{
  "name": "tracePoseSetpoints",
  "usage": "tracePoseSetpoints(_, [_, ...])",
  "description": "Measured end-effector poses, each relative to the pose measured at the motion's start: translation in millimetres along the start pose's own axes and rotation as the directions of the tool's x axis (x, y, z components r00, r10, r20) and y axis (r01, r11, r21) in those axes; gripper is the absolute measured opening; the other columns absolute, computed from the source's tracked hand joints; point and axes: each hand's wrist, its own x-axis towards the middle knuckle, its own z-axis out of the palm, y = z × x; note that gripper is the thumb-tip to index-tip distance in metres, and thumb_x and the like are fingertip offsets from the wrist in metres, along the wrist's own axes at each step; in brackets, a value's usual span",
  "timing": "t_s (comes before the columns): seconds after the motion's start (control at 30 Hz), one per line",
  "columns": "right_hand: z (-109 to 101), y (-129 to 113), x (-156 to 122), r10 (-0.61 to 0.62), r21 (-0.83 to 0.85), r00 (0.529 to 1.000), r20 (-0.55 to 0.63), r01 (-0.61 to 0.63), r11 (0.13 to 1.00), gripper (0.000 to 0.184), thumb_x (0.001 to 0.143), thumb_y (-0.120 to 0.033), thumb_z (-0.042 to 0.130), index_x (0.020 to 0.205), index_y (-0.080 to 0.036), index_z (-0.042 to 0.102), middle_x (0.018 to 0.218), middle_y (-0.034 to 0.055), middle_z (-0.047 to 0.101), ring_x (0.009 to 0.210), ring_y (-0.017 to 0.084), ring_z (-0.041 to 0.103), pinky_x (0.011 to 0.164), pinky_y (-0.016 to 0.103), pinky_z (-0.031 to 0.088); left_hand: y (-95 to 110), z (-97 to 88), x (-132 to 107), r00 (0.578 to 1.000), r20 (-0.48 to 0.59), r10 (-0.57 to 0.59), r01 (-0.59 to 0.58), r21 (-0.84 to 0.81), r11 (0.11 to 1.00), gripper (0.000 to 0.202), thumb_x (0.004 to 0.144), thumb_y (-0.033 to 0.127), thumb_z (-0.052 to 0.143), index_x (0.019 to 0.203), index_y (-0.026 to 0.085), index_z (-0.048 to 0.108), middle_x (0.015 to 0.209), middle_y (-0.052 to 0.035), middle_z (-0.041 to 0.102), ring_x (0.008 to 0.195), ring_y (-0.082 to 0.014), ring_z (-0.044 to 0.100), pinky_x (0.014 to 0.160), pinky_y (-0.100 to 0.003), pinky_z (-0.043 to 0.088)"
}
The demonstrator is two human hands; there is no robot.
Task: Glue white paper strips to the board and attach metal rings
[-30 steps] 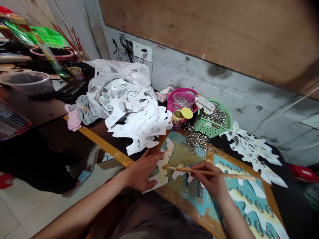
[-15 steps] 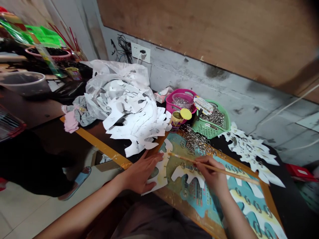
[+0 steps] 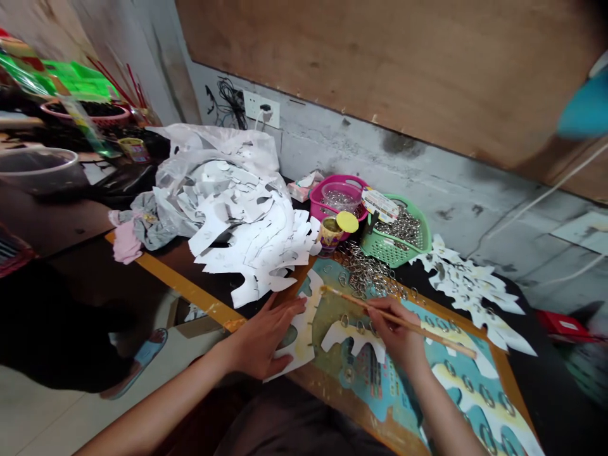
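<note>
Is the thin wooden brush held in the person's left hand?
No, the right hand grips the thin wooden brush, while the left hand rests on a white cut-out sheet.

A second ago the brush had its tip over the middle of the cut white sheet; now it is at the upper right edge. The right hand has shifted, exposing more of the small ringed piece. A blurred blue object has appeared upper right.

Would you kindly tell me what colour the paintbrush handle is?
The paintbrush handle is light brown, shown best in the head view.
</note>
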Motion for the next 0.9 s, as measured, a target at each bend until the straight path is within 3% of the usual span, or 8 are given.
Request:
tracePoseSetpoints(0.13, [3.0, 1.8, 1.4, -0.012, 0.008, 0.991, 0.134, 0.011, 1.0, 0.02, 0.092, -0.038, 0.061, 0.088, -0.021, 0.069, 0.079, 0.0059, 0.069, 0.066, 0.018, 0.064, 0.057, 0.026, 0.051, -2.3, 2.9, -0.2, 1.0, 0.005, -0.017, 0.017, 0.001, 1.0, 0.096, 0.075, 0.027, 0.061, 0.153, 0.019, 0.006, 0.161, -0.0184, 0.025, 0.148, -0.0354, 0.026, 0.12, -0.064, 0.007])
tracePoseSetpoints(0.27, [5.4, 2.8, 6.8, -0.057, -0.07, 0.998, -0.001, 0.057, 0.996, 0.018, 0.093, -0.037, 0.059, 0.09, -0.021, 0.068, 0.082, 0.0052, 0.069, 0.066, 0.017, 0.062, 0.056, 0.025, 0.049, -3.9, 0.9, -0.9, 0.999, 0.028, -0.021, 0.021, -0.007, 1.0, 0.095, 0.079, 0.032, 0.062, 0.154, 0.02, 0.004, 0.161, -0.0187, 0.026, 0.148, -0.0356, 0.025, 0.12, -0.065, 0.006])
tracePoseSetpoints(0.37, [5.1, 2.8, 9.2, -0.067, -0.092, 0.997, 0.05, 0.071, 0.993, 0.017, 0.093, -0.036, 0.058, 0.091, -0.021, 0.067, 0.081, 0.0044, 0.069, 0.065, 0.016, 0.062, 0.056, 0.025, 0.048, -5.1, -2.5, -1.4, 0.999, 0.039, 0.016, -0.016, -0.021, 1.0, 0.092, 0.087, 0.043, 0.06, 0.154, 0.022, 0.0, 0.16, -0.0186, 0.027, 0.148, -0.0361, 0.026, 0.12, -0.065, 0.007])
tracePoseSetpoints(0.43, [4.4, 1.5, 9.5, -0.081, -0.112, 0.99, 0.119, 0.095, 0.989, 0.015, 0.092, -0.034, 0.059, 0.092, -0.021, 0.067, 0.084, 0.0046, 0.07, 0.068, 0.017, 0.063, 0.059, 0.025, 0.049, -4.5, -5.0, 1.7, 0.999, 0.029, 0.018, -0.017, -0.036, 0.999, 0.084, 0.092, 0.044, 0.054, 0.154, 0.023, 0.001, 0.158, -0.0174, 0.032, 0.146, -0.0342, 0.031, 0.12, -0.06, 0.014])
tracePoseSetpoints(0.53, [3.6, -1.7, 9.1, -0.061, -0.103, 0.981, 0.184, 0.081, 0.991, 0.016, 0.093, -0.032, 0.057, 0.096, -0.021, 0.068, 0.088, 0.005, 0.07, 0.074, 0.017, 0.065, 0.063, 0.025, 0.051, -2.8, -8.2, 16.8, 0.991, -0.11, -0.077, 0.074, -0.032, 0.997, 0.064, 0.094, 0.03, 0.048, 0.15, 0.023, 0.017, 0.146, -0.0147, 0.049, 0.134, -0.0303, 0.047, 0.113, -0.048, 0.036])
tracePoseSetpoints(0.63, [3.8, -2.6, 7.7, -0.014, -0.1, 0.981, 0.194, 0.034, 0.994, 0.019, 0.095, -0.035, 0.055, 0.095, -0.021, 0.068, 0.084, 0.0042, 0.07, 0.07, 0.016, 0.064, 0.059, 0.024, 0.05, -6.6, -10.4, 42.8, 0.961, -0.256, -0.1, 0.123, 0.073, 0.99, 0.052, 0.091, 0.016, 0.044, 0.142, 0.021, 0.033, 0.129, -0.0136, 0.061, 0.123, -0.0298, 0.054, 0.103, -0.044, 0.042])
tracePoseSetpoints(0.77, [5.1, 2.5, 5.1, 0.001, -0.136, 0.991, 0.136, 0.017, 0.991, 0.022, 0.093, -0.037, 0.057, 0.096, -0.021, 0.071, 0.083, 0.0046, 0.072, 0.067, 0.017, 0.065, 0.059, 0.025, 0.051, -22.9, -10.9, 76.4, 0.971, -0.229, -0.072, 0.139, 0.29, 0.947, 0.052, 0.084, 0.003, 0.046, 0.134, 0.016, 0.043, 0.118, -0.017, 0.065, 0.118, -0.0316, 0.055, 0.095, -0.045, 0.041])
tracePoseSetpoints(0.9, [5.5, 10.5, 3.6, 0.061, -0.115, 0.992, 0.108, -0.049, 0.992, 0.026, 0.092, -0.04, 0.058, 0.101, -0.02, 0.073, 0.081, 0.005, 0.073, 0.063, 0.017, 0.066, 0.054, 0.025, 0.052, -37.2, -8.5, 93.9, 0.975, -0.211, -0.075, 0.138, 0.302, 0.943, 0.034, 0.086, 0.004, 0.046, 0.119, 0.015, 0.05, 0.106, -0.0148, 0.069, 0.112, -0.0297, 0.06, 0.098, -0.047, 0.037])
